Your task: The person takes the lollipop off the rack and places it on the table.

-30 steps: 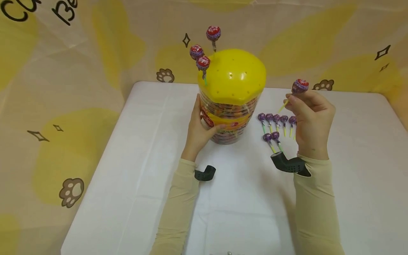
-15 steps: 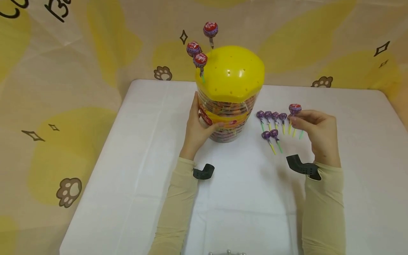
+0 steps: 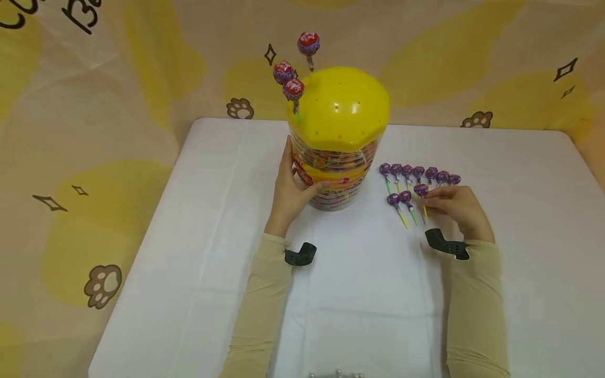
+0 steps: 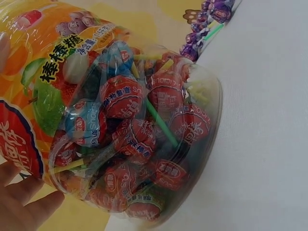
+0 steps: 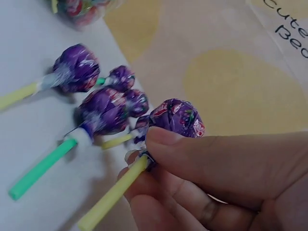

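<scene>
Pinching a purple-wrapped lollipop [image 5: 177,118] by the top of its yellow stick, the right hand [image 3: 456,210] holds it low over the white table [image 3: 189,236], at the right end of the front row of purple lollipops [image 3: 418,172]. The sweet looks light, with a hard head, a stiff thin stick and a crinkly, likely slippery wrapper; the stick just under the head seems the surest hold. The left hand [image 3: 293,191] curls around the side of the clear lollipop tub [image 4: 139,144], well apart to the left. Three red lollipops [image 3: 293,89] stand in its perforated yellow lid [image 3: 340,110]. Neighbouring sticks crowd the spot.
</scene>
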Demonstrator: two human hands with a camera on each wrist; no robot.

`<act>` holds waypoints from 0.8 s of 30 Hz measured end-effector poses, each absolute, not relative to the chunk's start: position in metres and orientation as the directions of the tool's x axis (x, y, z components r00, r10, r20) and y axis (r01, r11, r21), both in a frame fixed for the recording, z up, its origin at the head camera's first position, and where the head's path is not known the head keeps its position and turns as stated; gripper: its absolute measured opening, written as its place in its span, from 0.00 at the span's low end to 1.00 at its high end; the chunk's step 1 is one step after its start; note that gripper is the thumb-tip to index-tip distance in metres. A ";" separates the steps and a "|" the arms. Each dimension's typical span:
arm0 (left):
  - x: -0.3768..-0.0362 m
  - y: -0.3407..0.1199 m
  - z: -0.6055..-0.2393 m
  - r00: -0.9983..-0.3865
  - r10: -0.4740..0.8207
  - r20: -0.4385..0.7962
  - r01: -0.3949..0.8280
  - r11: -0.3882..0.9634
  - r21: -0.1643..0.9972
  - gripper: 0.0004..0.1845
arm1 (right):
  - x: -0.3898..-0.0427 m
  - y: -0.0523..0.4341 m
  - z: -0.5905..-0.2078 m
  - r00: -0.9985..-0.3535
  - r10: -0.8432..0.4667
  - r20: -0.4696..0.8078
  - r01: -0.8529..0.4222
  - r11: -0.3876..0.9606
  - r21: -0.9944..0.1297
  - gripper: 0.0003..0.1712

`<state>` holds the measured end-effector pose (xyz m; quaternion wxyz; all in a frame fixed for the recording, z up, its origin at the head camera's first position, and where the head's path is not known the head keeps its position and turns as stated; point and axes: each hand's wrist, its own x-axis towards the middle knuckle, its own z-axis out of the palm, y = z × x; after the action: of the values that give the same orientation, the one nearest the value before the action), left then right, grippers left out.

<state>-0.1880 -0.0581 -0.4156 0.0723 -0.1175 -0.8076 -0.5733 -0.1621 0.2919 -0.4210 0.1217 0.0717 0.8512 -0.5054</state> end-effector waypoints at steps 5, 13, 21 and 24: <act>-0.187 -0.060 -0.413 -0.963 0.113 0.246 0.270 0.330 0.904 0.61 | -0.165 0.291 -0.429 -0.949 -0.021 -0.315 0.270 0.459 -0.846 0.22; -0.188 -0.063 -0.411 -0.967 0.111 0.231 0.256 0.358 0.898 0.59 | -0.167 0.289 -0.433 -0.946 -0.025 -0.322 0.275 0.460 -0.844 0.21; -0.188 -0.060 -0.412 -0.966 0.115 0.234 0.259 0.342 0.903 0.58 | -0.166 0.287 -0.428 -0.949 0.044 -0.311 0.258 0.671 -0.695 0.22; -0.189 -0.060 -0.412 -0.965 0.111 0.238 0.262 0.338 0.904 0.58 | -0.165 0.286 -0.423 -0.958 0.047 -0.282 0.228 0.724 -0.651 0.23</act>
<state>-0.1887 -0.0595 -0.4121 0.0669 -0.1145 -0.8151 -0.5640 -0.1652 0.2861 -0.4234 0.1238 0.0747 0.9202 -0.3637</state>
